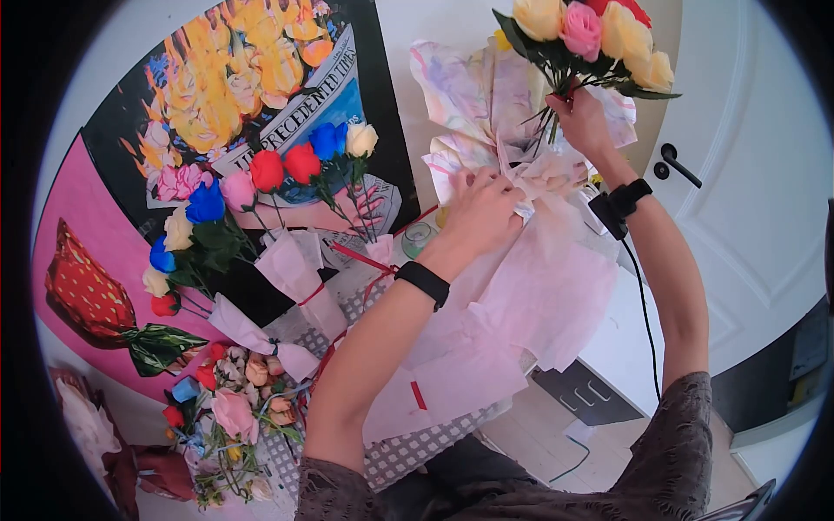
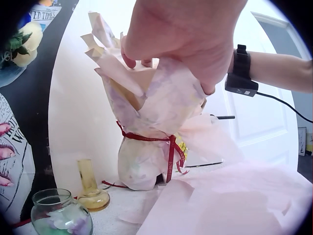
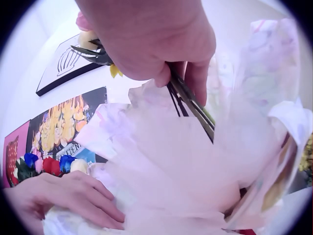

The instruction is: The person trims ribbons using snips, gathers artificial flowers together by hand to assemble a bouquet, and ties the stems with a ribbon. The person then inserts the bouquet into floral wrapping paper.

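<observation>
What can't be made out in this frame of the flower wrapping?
- Lower ends of the stems: head and right wrist views, hidden inside the wrapping paper.
- Left hand fingertips: head view, buried in paper folds.
- Rose bunch: head view, top cut off by the edge.
- Right hand: right wrist view, close and blurred.

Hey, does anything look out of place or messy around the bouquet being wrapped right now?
Nothing looks spilled or broken. The right hand holds a bunch of roses lifted above the wrapping paper, so the wrap gapes empty while the left hand grips it. Loose pink tissue hangs over the table edge.
</observation>
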`<act>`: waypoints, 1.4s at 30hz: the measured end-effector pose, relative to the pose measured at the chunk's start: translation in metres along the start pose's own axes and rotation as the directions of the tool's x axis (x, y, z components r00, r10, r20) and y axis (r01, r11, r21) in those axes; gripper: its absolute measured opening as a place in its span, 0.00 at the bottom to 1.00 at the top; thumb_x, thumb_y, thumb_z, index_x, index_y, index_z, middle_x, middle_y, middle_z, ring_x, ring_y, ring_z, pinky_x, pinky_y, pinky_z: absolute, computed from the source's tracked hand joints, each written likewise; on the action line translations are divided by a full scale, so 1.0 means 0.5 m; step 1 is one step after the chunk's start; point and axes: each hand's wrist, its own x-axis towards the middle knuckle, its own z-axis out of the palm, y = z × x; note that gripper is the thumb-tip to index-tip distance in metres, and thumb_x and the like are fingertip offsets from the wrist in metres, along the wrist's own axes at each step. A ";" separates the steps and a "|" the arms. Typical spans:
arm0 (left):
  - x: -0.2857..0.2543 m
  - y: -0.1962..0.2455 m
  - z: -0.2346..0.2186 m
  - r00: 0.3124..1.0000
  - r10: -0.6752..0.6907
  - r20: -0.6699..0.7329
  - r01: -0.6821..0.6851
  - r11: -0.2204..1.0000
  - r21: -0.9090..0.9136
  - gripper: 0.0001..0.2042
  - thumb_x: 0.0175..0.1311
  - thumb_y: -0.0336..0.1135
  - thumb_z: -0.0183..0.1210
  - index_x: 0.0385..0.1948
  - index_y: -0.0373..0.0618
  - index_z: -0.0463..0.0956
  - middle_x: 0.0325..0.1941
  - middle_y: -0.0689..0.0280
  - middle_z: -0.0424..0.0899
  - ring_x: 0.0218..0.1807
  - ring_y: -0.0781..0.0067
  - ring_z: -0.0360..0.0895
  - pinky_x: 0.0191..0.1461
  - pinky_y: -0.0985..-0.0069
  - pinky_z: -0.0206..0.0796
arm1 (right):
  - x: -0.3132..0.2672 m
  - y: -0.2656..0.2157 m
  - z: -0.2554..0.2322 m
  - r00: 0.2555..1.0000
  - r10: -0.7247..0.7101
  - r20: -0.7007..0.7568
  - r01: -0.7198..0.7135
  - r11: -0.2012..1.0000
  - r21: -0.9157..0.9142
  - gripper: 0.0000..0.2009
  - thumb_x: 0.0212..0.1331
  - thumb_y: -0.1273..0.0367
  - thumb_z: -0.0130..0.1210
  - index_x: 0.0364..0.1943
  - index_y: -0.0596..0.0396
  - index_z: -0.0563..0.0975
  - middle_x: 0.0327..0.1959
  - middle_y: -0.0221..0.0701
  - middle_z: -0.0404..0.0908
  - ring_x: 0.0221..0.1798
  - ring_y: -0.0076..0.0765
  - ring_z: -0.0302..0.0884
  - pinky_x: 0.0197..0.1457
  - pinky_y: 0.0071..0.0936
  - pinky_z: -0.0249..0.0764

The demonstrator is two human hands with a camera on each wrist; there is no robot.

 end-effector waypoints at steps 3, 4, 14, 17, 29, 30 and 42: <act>-0.001 0.001 -0.006 0.999 -0.011 0.035 0.011 1.000 -0.006 0.14 0.48 0.35 0.60 0.40 0.47 0.81 0.46 0.68 0.80 0.55 0.67 0.67 0.58 0.62 0.50 | -0.004 0.031 0.021 0.999 -0.045 -0.021 0.043 0.997 -0.057 0.16 0.57 0.62 0.57 0.38 0.64 0.73 0.30 0.52 0.79 0.39 0.62 0.76 0.41 0.46 0.71; -0.001 0.001 -0.006 0.999 -0.012 0.033 0.012 1.000 -0.006 0.14 0.48 0.35 0.60 0.40 0.47 0.81 0.46 0.68 0.80 0.55 0.67 0.67 0.58 0.62 0.50 | -0.008 0.035 0.027 0.999 -0.034 -0.007 0.033 0.998 -0.056 0.16 0.57 0.62 0.57 0.38 0.65 0.73 0.30 0.53 0.79 0.39 0.62 0.76 0.40 0.46 0.71; -0.002 -0.010 0.000 0.999 0.035 -0.034 -0.036 0.999 -0.011 0.13 0.50 0.38 0.58 0.37 0.48 0.81 0.42 0.66 0.81 0.51 0.65 0.69 0.54 0.62 0.53 | -0.011 0.052 0.034 0.959 0.090 0.268 -0.104 0.994 0.038 0.17 0.52 0.61 0.62 0.35 0.63 0.76 0.30 0.46 0.80 0.35 0.50 0.79 0.39 0.39 0.72; 0.003 -0.003 -0.010 1.000 0.007 0.022 -0.006 1.000 -0.010 0.14 0.51 0.37 0.57 0.40 0.47 0.80 0.45 0.66 0.80 0.53 0.66 0.68 0.55 0.63 0.52 | 0.010 0.085 0.068 0.974 0.062 0.217 -0.064 0.998 0.001 0.16 0.53 0.61 0.62 0.35 0.62 0.76 0.29 0.43 0.80 0.35 0.46 0.79 0.39 0.37 0.71; 0.004 -0.031 -0.014 0.997 -0.034 0.068 0.038 0.998 -0.051 0.14 0.52 0.37 0.58 0.41 0.47 0.80 0.46 0.66 0.80 0.56 0.67 0.67 0.56 0.63 0.51 | 0.056 0.044 0.090 0.979 -0.058 0.194 -0.003 0.954 0.300 0.16 0.53 0.62 0.61 0.36 0.62 0.77 0.30 0.43 0.81 0.36 0.45 0.79 0.40 0.35 0.72; 0.003 -0.031 -0.013 0.997 -0.024 0.069 0.029 0.997 -0.077 0.14 0.52 0.37 0.59 0.41 0.47 0.80 0.46 0.66 0.80 0.56 0.67 0.68 0.56 0.63 0.51 | 0.058 0.039 0.093 0.979 -0.060 0.194 -0.001 0.954 0.300 0.16 0.53 0.62 0.61 0.36 0.62 0.77 0.30 0.43 0.81 0.36 0.45 0.79 0.40 0.35 0.72; -0.014 -0.033 -0.022 0.995 -0.039 0.096 0.046 0.997 -0.062 0.14 0.50 0.35 0.59 0.41 0.48 0.80 0.46 0.69 0.80 0.55 0.68 0.68 0.54 0.63 0.51 | 0.007 0.082 0.149 0.910 -0.121 0.396 0.087 0.991 0.101 0.20 0.46 0.62 0.67 0.40 0.61 0.78 0.32 0.42 0.82 0.35 0.46 0.79 0.41 0.38 0.72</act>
